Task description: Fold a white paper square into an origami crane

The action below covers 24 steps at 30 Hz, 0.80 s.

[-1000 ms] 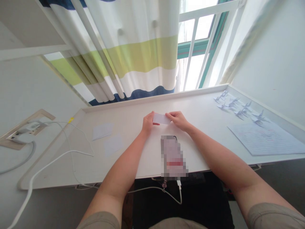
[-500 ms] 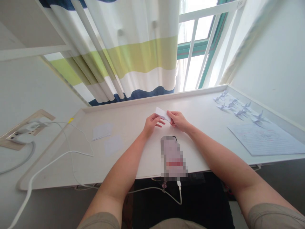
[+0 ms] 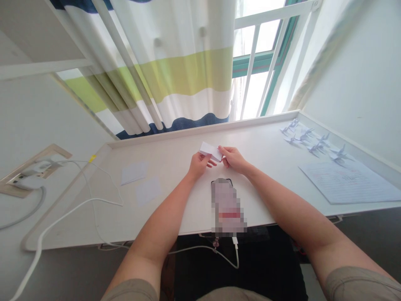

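Observation:
A small folded piece of white paper point(image 3: 209, 150) is held above the middle of the white desk point(image 3: 175, 167). My left hand point(image 3: 199, 163) pinches its lower left part, thumb on top and the other fingers beneath. At the paper's right end, my right hand point(image 3: 232, 157) has thumb and fingers closed on the edge. The fine folds are too small to make out. Below the hands, near the front edge, lies a phone point(image 3: 227, 205), blurred into blocks, with a white cable plugged into its lower end.
Several folded paper cranes point(image 3: 316, 144) stand at the back right, behind a stack of written sheets point(image 3: 347, 182). Two blank paper pieces point(image 3: 134, 172) lie on the left. White cables point(image 3: 78, 204) run from a wall socket point(image 3: 29, 173) across the desk's left side.
The folded paper has shifted slightly left and tilted, showing more of its flat face. My left hand's fingers have closed in a little; my right hand remains at the paper's right end.

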Tool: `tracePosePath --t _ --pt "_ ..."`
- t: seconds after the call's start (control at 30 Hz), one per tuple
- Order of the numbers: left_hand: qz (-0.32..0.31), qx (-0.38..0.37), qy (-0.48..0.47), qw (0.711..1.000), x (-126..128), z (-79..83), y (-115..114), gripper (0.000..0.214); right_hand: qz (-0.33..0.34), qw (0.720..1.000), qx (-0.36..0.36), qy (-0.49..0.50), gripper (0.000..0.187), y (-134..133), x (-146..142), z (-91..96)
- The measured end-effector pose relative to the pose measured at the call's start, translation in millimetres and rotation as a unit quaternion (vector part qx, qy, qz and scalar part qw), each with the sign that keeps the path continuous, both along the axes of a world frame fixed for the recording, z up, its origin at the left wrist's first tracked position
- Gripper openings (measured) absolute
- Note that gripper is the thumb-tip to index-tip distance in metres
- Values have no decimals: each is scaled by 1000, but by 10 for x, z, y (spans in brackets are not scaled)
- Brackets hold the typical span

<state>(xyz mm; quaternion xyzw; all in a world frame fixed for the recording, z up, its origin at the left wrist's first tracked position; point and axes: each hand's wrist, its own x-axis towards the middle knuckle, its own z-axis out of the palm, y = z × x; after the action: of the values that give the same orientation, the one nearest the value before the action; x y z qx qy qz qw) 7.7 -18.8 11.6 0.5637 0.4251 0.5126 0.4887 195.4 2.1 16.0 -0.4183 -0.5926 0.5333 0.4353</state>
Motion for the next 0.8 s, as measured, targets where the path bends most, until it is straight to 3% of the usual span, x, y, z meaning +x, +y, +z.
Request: tracePosePath --t 0.13,0.23,0.53,0.7,0.8 --pt "52 -9 26 998 22 -32 25 35 -61 992 101 -41 61 -30 -41 -15" --pt "55 -16 27 998 16 -24 31 31 -60 984 154 -66 49 -27 -39 -21" --pt "45 -23 -26 998 -50 12 40 28 -62 996 46 36 39 53 32 2" --pt "52 -15 -23 998 -58 6 56 37 -63 994 27 86 27 48 19 23" --pt "31 -13 -21 999 -66 19 56 40 -75 992 21 102 28 61 21 32"
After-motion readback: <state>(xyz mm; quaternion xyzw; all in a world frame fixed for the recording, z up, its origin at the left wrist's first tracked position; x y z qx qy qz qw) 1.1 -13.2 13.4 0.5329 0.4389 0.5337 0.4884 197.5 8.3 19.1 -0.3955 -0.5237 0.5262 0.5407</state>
